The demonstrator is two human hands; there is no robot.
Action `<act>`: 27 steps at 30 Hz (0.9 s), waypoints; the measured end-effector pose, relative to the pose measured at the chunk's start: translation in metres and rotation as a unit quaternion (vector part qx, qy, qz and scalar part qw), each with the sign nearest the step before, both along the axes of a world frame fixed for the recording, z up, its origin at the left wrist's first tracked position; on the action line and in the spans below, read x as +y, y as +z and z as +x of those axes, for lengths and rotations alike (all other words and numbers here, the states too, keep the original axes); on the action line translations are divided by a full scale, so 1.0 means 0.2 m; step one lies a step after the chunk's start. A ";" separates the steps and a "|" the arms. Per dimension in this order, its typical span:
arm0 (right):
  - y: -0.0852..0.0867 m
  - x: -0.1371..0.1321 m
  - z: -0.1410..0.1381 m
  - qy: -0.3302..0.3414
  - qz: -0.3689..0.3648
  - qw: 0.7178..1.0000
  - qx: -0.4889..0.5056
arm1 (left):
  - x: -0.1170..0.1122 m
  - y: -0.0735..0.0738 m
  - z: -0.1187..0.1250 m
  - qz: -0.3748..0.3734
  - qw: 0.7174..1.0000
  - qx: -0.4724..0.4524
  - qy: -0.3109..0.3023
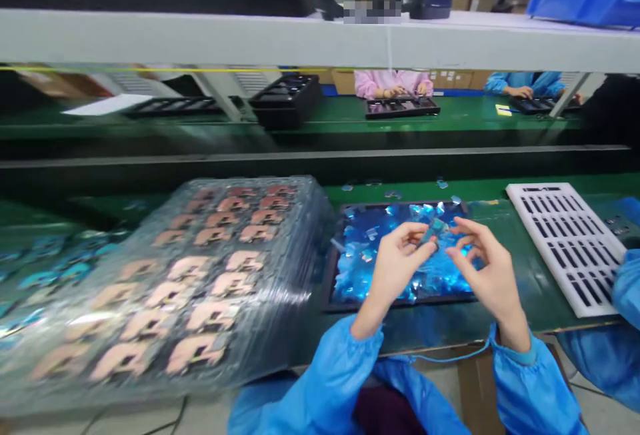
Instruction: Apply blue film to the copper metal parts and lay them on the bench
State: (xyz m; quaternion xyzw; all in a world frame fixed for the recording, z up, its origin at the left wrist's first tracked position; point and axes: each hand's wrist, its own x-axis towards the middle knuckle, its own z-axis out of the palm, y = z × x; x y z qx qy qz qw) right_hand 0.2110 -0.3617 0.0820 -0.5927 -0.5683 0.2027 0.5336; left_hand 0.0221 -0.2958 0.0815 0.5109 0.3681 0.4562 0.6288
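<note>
My left hand (397, 262) pinches a small flat part with clear bluish film (438, 227) between thumb and fingers. Just right of it, my right hand (487, 265) has thumb and forefinger curved apart, with the forefinger close to the film's edge; whether it touches is too small to tell. Both hands are over a dark-rimmed tray (335, 288) strewn with shiny blue film pieces (370, 232).
Stacked clear plastic trays (295, 275) hold rows of copper-coloured parts on the left. Loose bluish parts (55, 268) lie beyond. A white slotted tray (570, 248) is at right, beside a person's blue sleeve (627, 288). Co-workers' hands (395, 90) show across the green bench.
</note>
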 end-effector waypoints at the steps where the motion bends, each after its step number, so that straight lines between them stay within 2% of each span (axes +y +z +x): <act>1: 0.01 0.01 -0.09 0.019 0.001 1.000 -0.004 | -0.06 0.00 -0.04 -0.003 1.000 0.004 0.012; 3: -0.01 0.01 -0.22 0.034 0.006 0.999 0.003 | -0.16 0.00 -0.11 0.007 0.999 0.025 0.042; 6: -0.12 0.02 -0.29 0.052 0.009 0.998 0.024 | -0.24 -0.03 -0.21 0.030 0.994 0.067 0.077; 9: -0.25 0.09 -0.30 0.087 0.016 0.995 0.042 | -0.23 -0.09 -0.30 0.040 0.986 0.113 0.119; 12: -0.32 0.13 -0.34 0.152 0.011 0.988 0.026 | -0.21 -0.15 -0.35 0.047 0.975 0.137 0.166; 14: -0.32 0.13 -0.40 0.168 0.016 0.986 0.014 | -0.21 -0.17 -0.37 0.058 0.971 0.140 0.184; 17: -0.32 0.12 -0.48 0.156 0.019 0.987 0.026 | -0.23 -0.18 -0.40 0.067 0.970 0.130 0.197; 21: -0.30 0.10 -0.53 0.153 0.015 0.988 0.015 | -0.27 -0.17 -0.45 0.046 0.980 0.085 0.172; 24: -0.27 0.09 -0.55 0.138 0.056 0.988 -0.046 | -0.29 -0.16 -0.49 0.009 0.990 0.035 0.136; 27: -0.22 0.08 -0.58 0.118 0.114 0.981 -0.102 | -0.30 -0.16 -0.52 -0.060 0.989 -0.022 0.130</act>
